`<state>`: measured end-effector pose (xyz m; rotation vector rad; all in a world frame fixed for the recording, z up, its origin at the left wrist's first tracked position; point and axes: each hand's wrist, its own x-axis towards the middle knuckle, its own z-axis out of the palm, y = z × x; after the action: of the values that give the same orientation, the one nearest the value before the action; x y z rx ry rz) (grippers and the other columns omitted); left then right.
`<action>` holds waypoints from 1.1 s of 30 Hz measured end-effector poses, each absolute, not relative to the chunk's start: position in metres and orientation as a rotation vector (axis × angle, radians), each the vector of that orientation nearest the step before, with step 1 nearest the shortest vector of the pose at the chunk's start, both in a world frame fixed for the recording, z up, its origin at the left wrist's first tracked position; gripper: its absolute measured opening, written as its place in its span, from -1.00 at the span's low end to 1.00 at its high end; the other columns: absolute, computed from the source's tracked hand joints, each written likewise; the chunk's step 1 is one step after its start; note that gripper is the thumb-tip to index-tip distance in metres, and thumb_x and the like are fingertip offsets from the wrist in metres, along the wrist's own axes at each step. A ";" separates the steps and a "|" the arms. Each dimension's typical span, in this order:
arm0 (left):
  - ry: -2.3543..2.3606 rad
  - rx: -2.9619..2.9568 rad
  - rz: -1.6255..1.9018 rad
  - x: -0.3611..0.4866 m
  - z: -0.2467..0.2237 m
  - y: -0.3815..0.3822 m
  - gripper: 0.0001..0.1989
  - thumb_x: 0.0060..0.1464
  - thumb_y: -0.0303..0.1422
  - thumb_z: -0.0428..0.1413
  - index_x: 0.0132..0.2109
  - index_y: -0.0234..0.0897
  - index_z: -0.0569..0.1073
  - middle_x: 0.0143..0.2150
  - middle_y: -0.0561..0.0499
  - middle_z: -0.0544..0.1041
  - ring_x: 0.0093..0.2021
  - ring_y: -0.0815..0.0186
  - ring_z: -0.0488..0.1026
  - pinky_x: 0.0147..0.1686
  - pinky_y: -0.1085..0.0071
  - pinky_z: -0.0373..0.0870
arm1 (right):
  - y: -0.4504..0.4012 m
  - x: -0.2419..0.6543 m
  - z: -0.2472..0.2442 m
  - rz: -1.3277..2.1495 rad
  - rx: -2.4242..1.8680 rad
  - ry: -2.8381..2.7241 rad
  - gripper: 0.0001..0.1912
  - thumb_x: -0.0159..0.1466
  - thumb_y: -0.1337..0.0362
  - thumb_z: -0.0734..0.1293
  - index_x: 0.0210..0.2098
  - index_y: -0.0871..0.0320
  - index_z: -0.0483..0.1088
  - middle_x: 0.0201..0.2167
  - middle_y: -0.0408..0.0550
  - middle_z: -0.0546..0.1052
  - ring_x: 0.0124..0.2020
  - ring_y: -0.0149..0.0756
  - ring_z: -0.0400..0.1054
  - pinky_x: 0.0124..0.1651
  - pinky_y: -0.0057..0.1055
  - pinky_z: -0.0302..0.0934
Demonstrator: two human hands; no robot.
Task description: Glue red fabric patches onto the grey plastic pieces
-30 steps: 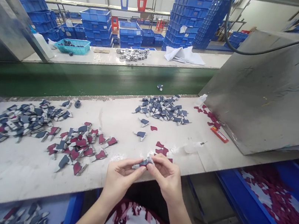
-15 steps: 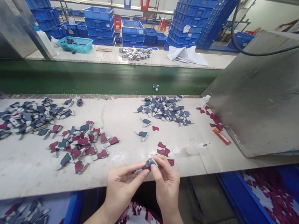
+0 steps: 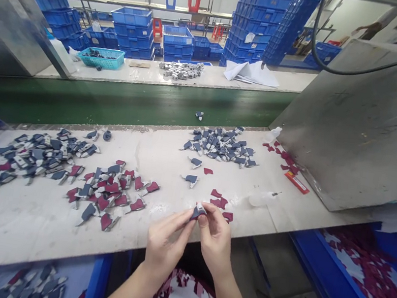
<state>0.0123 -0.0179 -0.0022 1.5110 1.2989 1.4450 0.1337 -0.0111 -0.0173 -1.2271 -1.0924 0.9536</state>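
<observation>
Above the bench's front edge, my left hand [image 3: 167,236] and my right hand [image 3: 216,236] pinch one small dark-blue and white plastic part [image 3: 198,211] between them. My fingers cover much of it. Just beyond my right hand lie several flat maroon pieces [image 3: 219,202]. Two loose blue-and-white parts [image 3: 191,180] rest farther up the bench, in front of a heap of similar parts [image 3: 221,145]. To the left of my hands is a pile of parts with maroon and blue faces [image 3: 112,191].
A larger pile of dark parts [image 3: 39,155] covers the bench's left. A clear squeeze bottle [image 3: 262,198] and a red-orange packet [image 3: 297,182] lie to the right, near a metal box [image 3: 362,124]. Behind runs a green conveyor belt [image 3: 134,104] carrying one part. Blue bins [image 3: 342,285] stand below.
Both hands have turned the held part, so its white side now faces up, and the left hand has shifted slightly right. The part on the green belt has moved left.
</observation>
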 end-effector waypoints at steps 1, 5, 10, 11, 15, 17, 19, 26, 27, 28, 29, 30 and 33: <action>1.295 1.565 1.441 0.010 -0.004 -0.016 -0.76 0.09 -0.44 0.24 -0.08 -0.18 0.66 -0.12 -0.07 0.69 -0.22 0.16 0.67 -0.14 0.33 0.65 | -0.010 0.133 -0.019 0.958 -1.240 -1.075 -0.69 0.30 0.01 0.35 -0.18 0.12 0.50 -0.26 0.03 0.59 -0.26 -0.22 0.52 -0.17 -0.34 0.46; 1.273 1.650 1.375 0.000 -0.004 -0.008 -0.73 0.09 -0.48 0.21 -0.06 -0.18 0.66 -0.14 -0.05 0.70 -0.23 0.16 0.68 -0.14 0.34 0.64 | -0.005 0.136 -0.024 1.020 -1.244 -1.108 -0.68 0.29 0.00 0.36 -0.18 0.11 0.53 -0.28 0.00 0.61 -0.25 -0.19 0.53 -0.16 -0.29 0.46; 1.255 1.317 1.159 -0.007 0.008 -0.003 -0.72 0.07 -0.32 0.24 -0.06 -0.23 0.65 -0.28 -0.02 0.71 -0.31 0.13 0.68 -0.23 0.33 0.66 | -0.003 0.150 -0.018 0.679 -1.205 -1.428 -0.58 0.26 0.12 0.42 0.09 0.01 0.44 -0.08 0.04 0.55 -0.08 -0.15 0.47 -0.15 -0.25 0.45; 1.226 1.242 1.125 -0.007 0.011 -0.003 -0.71 0.06 -0.29 0.25 -0.06 -0.24 0.65 -0.26 -0.03 0.71 -0.28 0.11 0.68 -0.21 0.31 0.66 | -0.002 0.153 -0.016 0.555 -1.170 -1.511 -0.58 0.23 0.16 0.45 0.08 -0.02 0.44 -0.06 0.03 0.53 -0.03 -0.13 0.44 -0.10 -0.22 0.44; 1.106 1.066 1.044 -0.008 0.022 -0.005 -0.71 0.03 -0.24 0.28 -0.11 -0.27 0.66 -0.16 -0.07 0.70 -0.13 0.04 0.66 -0.06 0.24 0.61 | 0.000 0.161 -0.011 0.205 -1.057 -1.743 -0.81 0.24 0.29 0.45 -0.14 -0.06 0.51 -0.19 -0.04 0.54 0.02 -0.09 0.36 0.04 -0.06 0.36; 1.072 1.023 1.013 -0.009 0.026 -0.005 -0.71 0.01 -0.22 0.30 -0.14 -0.29 0.67 -0.19 -0.08 0.71 -0.13 0.03 0.66 -0.06 0.23 0.61 | 0.002 0.163 -0.010 0.156 -1.030 -1.814 -0.84 0.26 0.29 0.42 -0.16 -0.05 0.49 -0.26 -0.05 0.53 -0.01 -0.09 0.36 0.04 -0.04 0.35; 1.049 1.000 0.985 -0.010 0.030 -0.004 -0.70 0.01 -0.20 0.30 -0.16 -0.30 0.67 -0.21 -0.09 0.71 -0.16 0.04 0.66 -0.06 0.21 0.61 | 0.003 0.162 -0.010 0.124 -0.999 -1.852 -0.83 0.28 0.32 0.40 -0.14 -0.04 0.47 -0.28 -0.06 0.52 -0.06 -0.12 0.36 0.01 -0.06 0.36; 1.039 0.934 1.022 -0.012 0.029 -0.005 -0.74 0.01 -0.20 0.31 -0.22 -0.30 0.66 -0.26 -0.06 0.71 -0.24 0.12 0.66 -0.08 0.24 0.60 | 0.005 0.151 -0.022 0.018 -0.922 -1.777 -0.70 0.26 0.53 0.34 -0.14 -0.01 0.47 -0.23 -0.06 0.42 -0.11 -0.20 0.31 -0.12 -0.18 0.38; 1.042 0.933 1.033 -0.012 0.027 -0.005 -0.75 0.01 -0.21 0.31 -0.22 -0.30 0.66 -0.27 -0.06 0.71 -0.25 0.12 0.66 -0.09 0.24 0.61 | 0.005 0.149 -0.023 0.037 -0.916 -1.766 -0.68 0.26 0.52 0.35 -0.12 -0.02 0.47 -0.23 -0.06 0.42 -0.12 -0.21 0.32 -0.14 -0.20 0.38; 1.047 0.937 1.040 -0.013 0.025 -0.005 -0.75 0.01 -0.21 0.31 -0.22 -0.30 0.66 -0.27 -0.05 0.71 -0.25 0.12 0.66 -0.10 0.25 0.61 | 0.004 0.147 -0.025 0.063 -0.910 -1.749 -0.67 0.26 0.51 0.36 -0.09 -0.04 0.46 -0.22 -0.07 0.41 -0.14 -0.22 0.33 -0.15 -0.21 0.38; 1.058 0.948 1.042 -0.013 0.023 -0.006 -0.74 0.01 -0.22 0.31 -0.20 -0.29 0.67 -0.27 -0.05 0.71 -0.25 0.12 0.66 -0.12 0.26 0.61 | 0.004 0.145 -0.026 0.091 -0.910 -1.725 -0.65 0.27 0.47 0.38 -0.04 -0.06 0.44 -0.21 -0.07 0.41 -0.14 -0.22 0.34 -0.16 -0.22 0.38; 1.077 0.966 1.043 -0.014 0.021 -0.006 -0.74 0.01 -0.23 0.31 -0.18 -0.29 0.67 -0.27 -0.06 0.71 -0.25 0.11 0.66 -0.12 0.26 0.61 | 0.004 0.144 -0.026 0.121 -0.923 -1.695 -0.62 0.27 0.43 0.39 0.02 -0.07 0.40 -0.19 -0.06 0.42 -0.14 -0.22 0.35 -0.17 -0.22 0.38; 1.192 1.055 1.056 -0.021 0.016 -0.005 -0.71 0.02 -0.25 0.29 -0.12 -0.29 0.66 -0.25 -0.07 0.71 -0.21 0.09 0.65 -0.13 0.27 0.60 | 0.005 0.146 -0.028 0.193 -1.055 -1.608 -0.43 0.26 0.24 0.44 0.21 -0.04 0.23 -0.07 0.02 0.41 -0.07 -0.14 0.37 -0.18 -0.19 0.41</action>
<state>-0.0214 -0.0046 0.0159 1.0546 1.1924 1.0555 0.1460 0.0047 -0.0282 -1.0547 -1.6076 0.1932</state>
